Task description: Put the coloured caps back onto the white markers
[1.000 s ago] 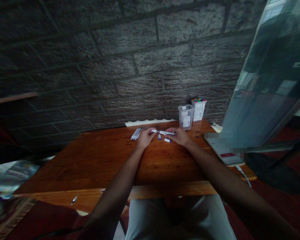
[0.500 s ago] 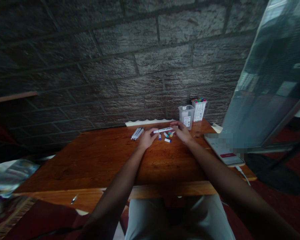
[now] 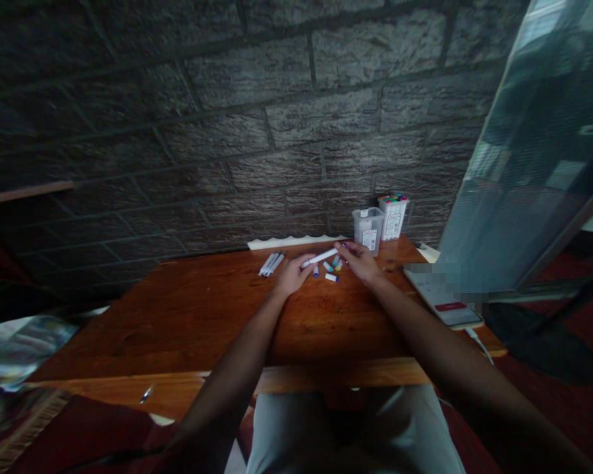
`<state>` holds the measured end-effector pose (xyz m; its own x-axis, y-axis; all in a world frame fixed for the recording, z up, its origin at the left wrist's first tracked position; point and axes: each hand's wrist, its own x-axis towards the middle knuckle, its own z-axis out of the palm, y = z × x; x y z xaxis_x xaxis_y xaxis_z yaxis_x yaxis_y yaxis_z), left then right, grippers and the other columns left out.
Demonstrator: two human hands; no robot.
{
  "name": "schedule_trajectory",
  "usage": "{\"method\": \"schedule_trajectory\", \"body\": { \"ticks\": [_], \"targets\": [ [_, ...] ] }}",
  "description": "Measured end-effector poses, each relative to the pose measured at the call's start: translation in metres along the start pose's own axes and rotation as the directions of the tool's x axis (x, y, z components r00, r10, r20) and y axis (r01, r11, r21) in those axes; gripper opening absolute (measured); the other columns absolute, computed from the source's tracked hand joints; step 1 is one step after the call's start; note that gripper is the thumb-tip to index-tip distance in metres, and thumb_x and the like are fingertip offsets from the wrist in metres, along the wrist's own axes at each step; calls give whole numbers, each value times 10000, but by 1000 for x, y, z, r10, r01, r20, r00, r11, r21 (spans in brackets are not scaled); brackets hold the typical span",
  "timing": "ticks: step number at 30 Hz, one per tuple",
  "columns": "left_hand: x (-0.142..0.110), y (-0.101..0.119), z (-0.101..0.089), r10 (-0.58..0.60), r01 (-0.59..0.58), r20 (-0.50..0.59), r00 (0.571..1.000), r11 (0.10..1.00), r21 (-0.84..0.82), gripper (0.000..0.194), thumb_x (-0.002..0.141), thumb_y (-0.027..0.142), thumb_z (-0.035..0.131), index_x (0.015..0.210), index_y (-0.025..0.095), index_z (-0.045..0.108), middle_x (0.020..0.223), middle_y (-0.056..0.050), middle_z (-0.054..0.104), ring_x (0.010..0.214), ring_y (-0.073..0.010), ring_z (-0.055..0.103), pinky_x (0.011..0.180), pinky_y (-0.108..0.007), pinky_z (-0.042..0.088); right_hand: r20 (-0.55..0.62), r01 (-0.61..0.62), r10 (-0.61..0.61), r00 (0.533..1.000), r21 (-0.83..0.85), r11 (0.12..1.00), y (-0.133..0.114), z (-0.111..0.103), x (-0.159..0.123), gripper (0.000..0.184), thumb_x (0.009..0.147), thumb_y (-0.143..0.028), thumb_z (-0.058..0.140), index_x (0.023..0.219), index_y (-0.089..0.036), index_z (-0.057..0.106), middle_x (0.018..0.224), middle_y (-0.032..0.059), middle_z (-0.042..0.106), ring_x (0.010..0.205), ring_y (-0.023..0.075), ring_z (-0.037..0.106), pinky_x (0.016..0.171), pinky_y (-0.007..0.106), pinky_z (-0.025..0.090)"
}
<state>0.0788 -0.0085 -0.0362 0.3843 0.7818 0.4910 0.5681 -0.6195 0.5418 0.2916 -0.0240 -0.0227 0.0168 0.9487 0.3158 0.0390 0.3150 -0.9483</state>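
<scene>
A white marker (image 3: 325,255) is held level above the table between my two hands. My left hand (image 3: 293,273) pinches its left end. The fingers of my right hand (image 3: 358,262) are closed on its right end, where a bit of purple shows. Below the marker lie several loose caps: a blue-ended cap (image 3: 331,278) nearest me, another blue cap (image 3: 315,270), a teal one (image 3: 328,266) and a yellow-ended one (image 3: 338,266). To the left of my left hand, several white markers (image 3: 271,264) lie side by side.
A clear plastic container (image 3: 367,230) stands behind my right hand, beside a second container (image 3: 393,218) full of markers with coloured ends. A laptop-like device (image 3: 449,299) with a white cable (image 3: 481,345) lies at the right. The stone wall (image 3: 277,145) rises behind the wooden table (image 3: 192,316).
The marker's two parts, apart a second ago, now form one length. My right hand moved to its right end, uncovering the teal and yellow caps. The marker has turned and tilts slightly up rightward.
</scene>
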Motion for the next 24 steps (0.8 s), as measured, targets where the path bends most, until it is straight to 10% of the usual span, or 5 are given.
{"method": "schedule_trajectory", "body": {
  "ticks": [9,14,24],
  "targets": [
    [2,-19,1,-121,112,-44,992,979,-171,280,879,403,521,1037,190,610,931,-57,722,790,-178,690,754,-293,534,-229,-57,90,969,147,988,-14,-8,4,517,632,-690,654,698,-180,596,577,-6,596,464,87,471,435,222,350],
    [7,-33,10,-205,149,-84,975,887,-437,237,855,384,554,966,180,506,992,-110,706,873,-189,692,790,-327,533,-174,-91,109,979,106,990,-11,-6,3,521,605,-687,669,668,-177,587,548,-9,572,472,92,466,448,226,351],
    [8,-48,7,-171,125,-204,964,967,-222,162,768,338,652,800,183,614,820,-49,694,790,-197,662,758,-323,514,-148,-48,55,988,51,998,2,-6,7,462,686,-616,637,728,-157,627,570,-16,577,505,99,500,503,223,390]
  ]
}}
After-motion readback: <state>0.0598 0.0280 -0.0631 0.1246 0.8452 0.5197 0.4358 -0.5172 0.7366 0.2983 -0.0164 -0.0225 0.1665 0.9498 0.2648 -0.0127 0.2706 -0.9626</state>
